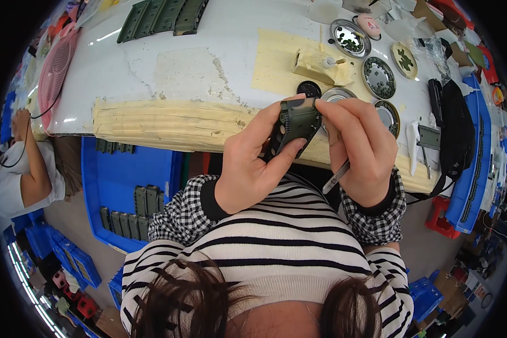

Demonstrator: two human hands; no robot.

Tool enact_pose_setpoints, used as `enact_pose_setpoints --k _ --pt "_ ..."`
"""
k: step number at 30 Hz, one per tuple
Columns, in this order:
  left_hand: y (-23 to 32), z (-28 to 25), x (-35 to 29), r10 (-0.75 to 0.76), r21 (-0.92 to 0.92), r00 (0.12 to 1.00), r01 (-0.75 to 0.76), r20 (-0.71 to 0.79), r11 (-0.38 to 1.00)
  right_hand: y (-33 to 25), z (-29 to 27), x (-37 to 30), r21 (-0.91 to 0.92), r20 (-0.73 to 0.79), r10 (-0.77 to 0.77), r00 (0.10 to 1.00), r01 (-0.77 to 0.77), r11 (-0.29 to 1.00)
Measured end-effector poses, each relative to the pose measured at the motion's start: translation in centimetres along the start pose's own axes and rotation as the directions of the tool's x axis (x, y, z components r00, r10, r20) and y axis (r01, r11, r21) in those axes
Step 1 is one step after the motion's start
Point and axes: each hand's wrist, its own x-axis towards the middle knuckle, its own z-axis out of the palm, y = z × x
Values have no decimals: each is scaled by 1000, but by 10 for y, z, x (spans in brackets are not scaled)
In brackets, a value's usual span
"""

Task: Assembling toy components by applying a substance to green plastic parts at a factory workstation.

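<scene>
My left hand [247, 160] is closed around a curved dark green and black plastic casing [299, 125], its thumb pressed on the front face. Dark round openings run along the casing's left side. At the casing's upper right corner, the fingertips of my right hand [367, 151] touch its edge. Tucked in that same hand is a slim metal tool [336, 178] that looks like tweezers, its end sticking out toward me; the tips are hidden. Just beyond the casing lie a small black round lid [308, 89] and a metal dish [340, 93].
Round dishes [379, 78] of small dark green parts stand at the right, near a tape-covered block [315, 66]. More green casings [162, 17] lie at the far left. A blue bin [104, 186] of casings sits below the padded table edge [163, 121]. Another person's arm [34, 163] shows at left.
</scene>
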Motion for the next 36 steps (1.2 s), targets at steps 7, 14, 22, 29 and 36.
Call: enact_pose_setpoints --k 7,14,22,29,36 --pt "5 -6 6 -218 -206 967 242 133 948 3 -8 -16 168 -91 306 948 -289 943" --pt "4 -3 11 -312 -308 923 372 227 876 66 -54 -52 -109 74 439 895 -431 896" --pt "6 -6 6 -339 -357 909 409 243 840 92 -58 -43 -35 380 404 832 -424 905" --pt "5 -9 4 -317 -294 908 393 275 871 89 -57 -43 -157 421 395 817 -363 918" --pt "4 -2 4 -177 -389 966 238 188 890 82 -56 -50 -215 230 398 888 -353 911"
